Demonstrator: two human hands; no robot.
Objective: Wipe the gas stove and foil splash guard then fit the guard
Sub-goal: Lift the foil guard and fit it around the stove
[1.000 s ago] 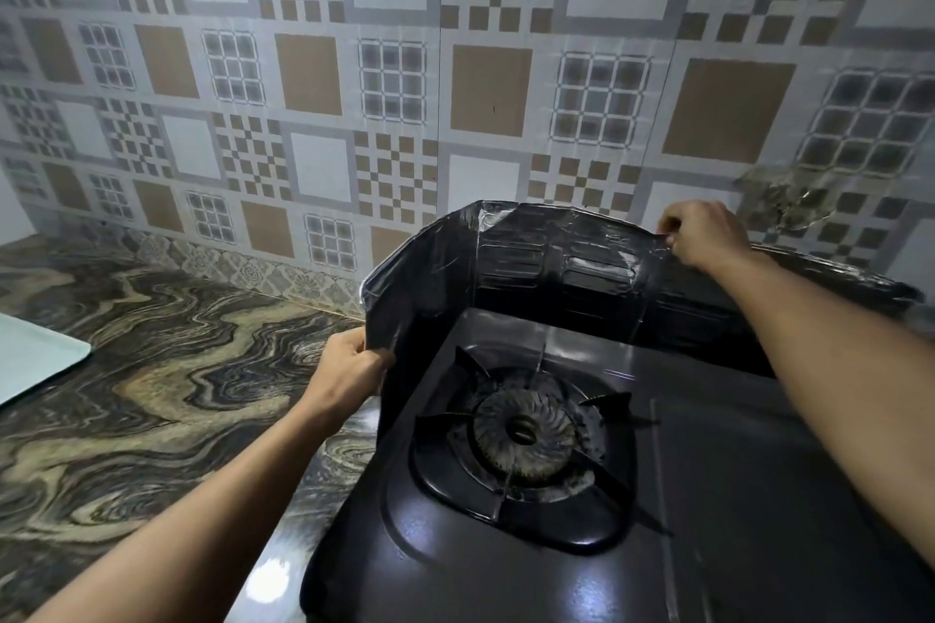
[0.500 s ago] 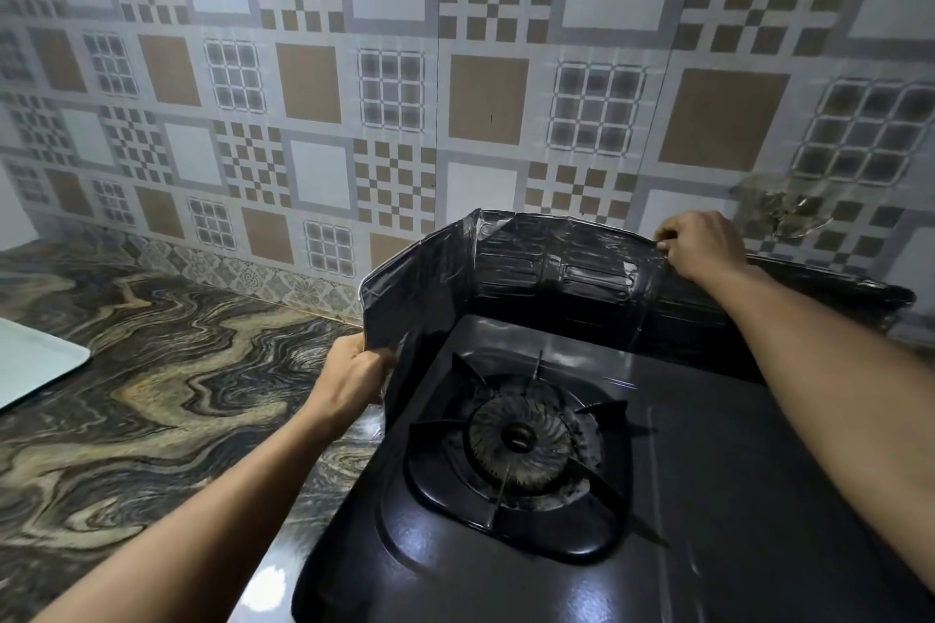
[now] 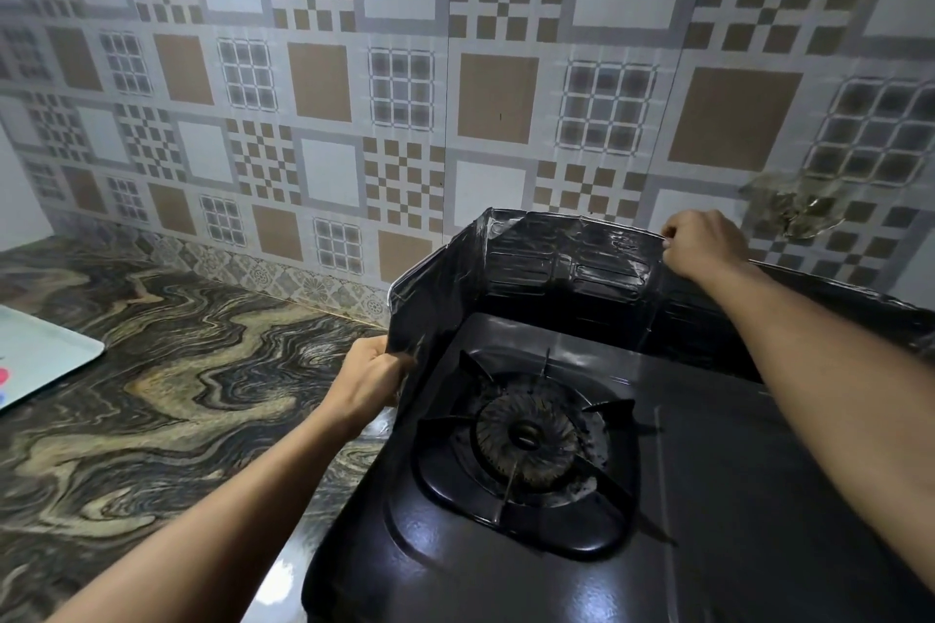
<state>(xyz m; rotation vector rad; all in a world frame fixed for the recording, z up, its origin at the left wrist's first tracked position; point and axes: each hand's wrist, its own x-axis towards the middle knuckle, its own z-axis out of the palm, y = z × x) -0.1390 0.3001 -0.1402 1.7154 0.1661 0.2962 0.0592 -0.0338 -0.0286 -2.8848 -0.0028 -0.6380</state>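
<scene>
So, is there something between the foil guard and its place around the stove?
Nothing visible. The foil guard already stands around the stove, gripped by the left hand and right hand.

Two hands are in view: a left hand and a right hand, each gripping the one foil splash guard. One gas stove stands on the one marbled surface, showing one burner with one pan support around it. One pale tray lies at the left edge. One crumpled clear wrapper clings to the one tiled wall
</scene>
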